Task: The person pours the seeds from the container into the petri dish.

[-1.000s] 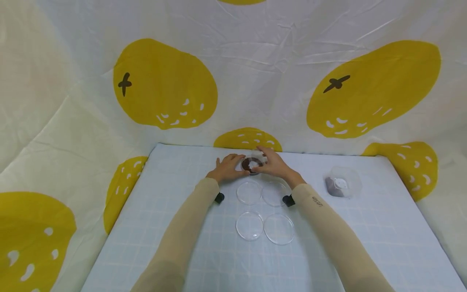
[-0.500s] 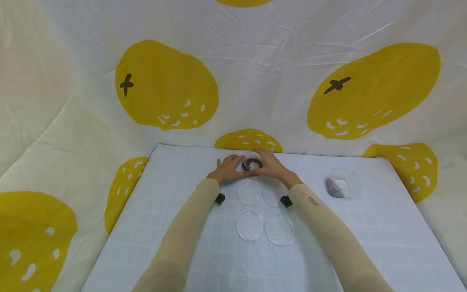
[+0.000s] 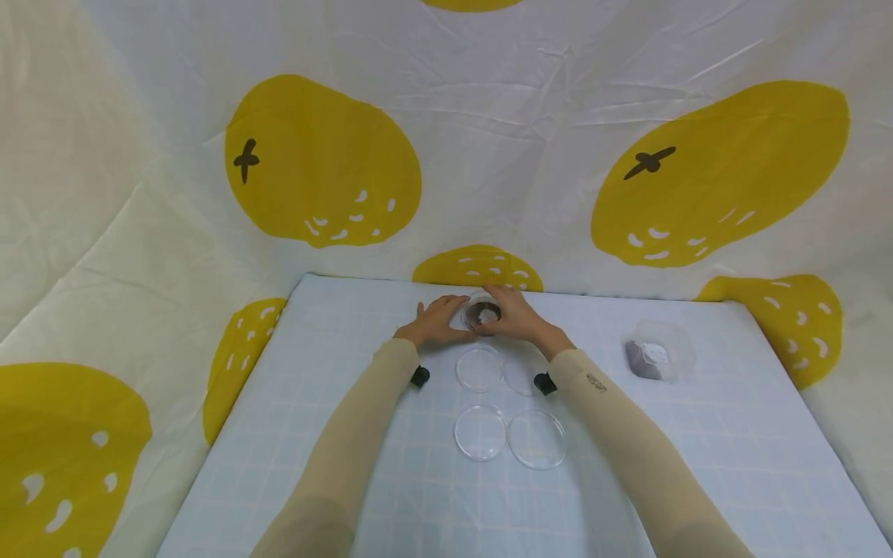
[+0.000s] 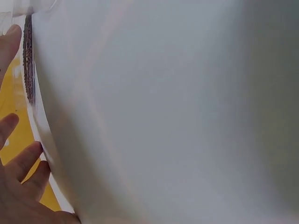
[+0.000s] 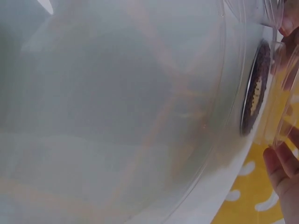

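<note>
At the table's far side, a clear petri dish [image 3: 483,315] holds a dark brown, crumbly layer with a pale piece in its middle. My left hand [image 3: 436,322] curves round its left side, thumb and forefinger at the rim. From the right, my right hand [image 3: 516,316] holds a clear lid over it by the edge. In the right wrist view, the lid [image 5: 280,135] stands slightly off the brown layer [image 5: 256,91], and the fingertips of the right hand [image 5: 287,179] touch its edge. The left wrist view shows the left hand [image 4: 23,186] with spread fingers beside the dish.
Several clear round dishes or lids, such as this near left one [image 3: 480,432], lie in two rows in front of the hands. A clear square tub [image 3: 659,353] with dark stuff and a white item stands at the right. A patterned curtain [image 3: 502,170] hangs behind the table.
My right hand has moved slightly left and brought the tilted lid down over the dish. The left hand stays beside the dish, almost unmoved.
</note>
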The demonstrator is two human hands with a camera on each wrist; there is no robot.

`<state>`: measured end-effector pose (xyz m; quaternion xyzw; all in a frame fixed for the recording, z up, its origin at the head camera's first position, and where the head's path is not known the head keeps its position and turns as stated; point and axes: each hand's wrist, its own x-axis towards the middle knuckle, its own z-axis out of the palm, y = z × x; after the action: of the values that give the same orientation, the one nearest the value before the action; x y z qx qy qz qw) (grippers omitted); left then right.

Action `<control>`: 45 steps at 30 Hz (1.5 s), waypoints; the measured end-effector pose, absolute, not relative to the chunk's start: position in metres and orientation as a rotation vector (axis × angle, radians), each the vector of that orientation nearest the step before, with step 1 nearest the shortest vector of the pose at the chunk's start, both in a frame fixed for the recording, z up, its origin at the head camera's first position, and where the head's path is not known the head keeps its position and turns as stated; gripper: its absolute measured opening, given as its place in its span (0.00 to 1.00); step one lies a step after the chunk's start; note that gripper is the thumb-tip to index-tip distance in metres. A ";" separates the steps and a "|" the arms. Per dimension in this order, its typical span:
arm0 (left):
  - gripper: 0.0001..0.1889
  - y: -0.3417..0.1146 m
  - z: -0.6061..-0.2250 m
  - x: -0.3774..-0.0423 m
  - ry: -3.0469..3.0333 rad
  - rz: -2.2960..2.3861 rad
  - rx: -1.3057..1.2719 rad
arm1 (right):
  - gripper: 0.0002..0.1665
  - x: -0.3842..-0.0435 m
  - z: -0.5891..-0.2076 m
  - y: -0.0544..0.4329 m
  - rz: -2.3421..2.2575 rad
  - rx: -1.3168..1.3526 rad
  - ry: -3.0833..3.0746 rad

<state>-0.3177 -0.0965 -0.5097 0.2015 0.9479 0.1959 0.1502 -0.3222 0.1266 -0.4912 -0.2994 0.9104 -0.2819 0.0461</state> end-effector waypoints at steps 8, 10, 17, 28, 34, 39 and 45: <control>0.49 -0.097 -0.512 -0.320 2.702 0.578 0.590 | 0.57 -0.322 -0.492 0.123 -0.784 -0.839 2.780; 0.49 -0.097 -0.512 -0.321 2.700 0.581 0.592 | 0.57 -0.323 -0.492 0.122 -0.770 -0.831 2.783; 0.49 -0.097 -0.514 -0.321 2.715 0.569 0.604 | 0.56 -0.324 -0.493 0.122 -0.704 -0.845 2.806; 0.49 -0.097 -0.511 -0.319 2.716 0.575 0.601 | 0.54 -0.324 -0.497 0.123 -0.735 -0.826 2.795; 0.49 -0.098 -0.511 -0.320 2.715 0.576 0.595 | 0.53 -0.324 -0.499 0.123 -0.754 -0.832 2.787; 0.50 -0.098 -0.513 -0.321 2.708 0.570 0.588 | 0.52 -0.323 -0.497 0.124 -0.759 -0.833 2.782; 0.50 -0.099 -0.514 -0.321 2.708 0.578 0.585 | 0.51 -0.322 -0.496 0.124 -0.780 -0.822 2.778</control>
<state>-0.3211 -0.0988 -0.5140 0.2043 0.9453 0.2016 0.1550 -0.3223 0.1245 -0.4958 -0.2734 0.9236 -0.2592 0.0705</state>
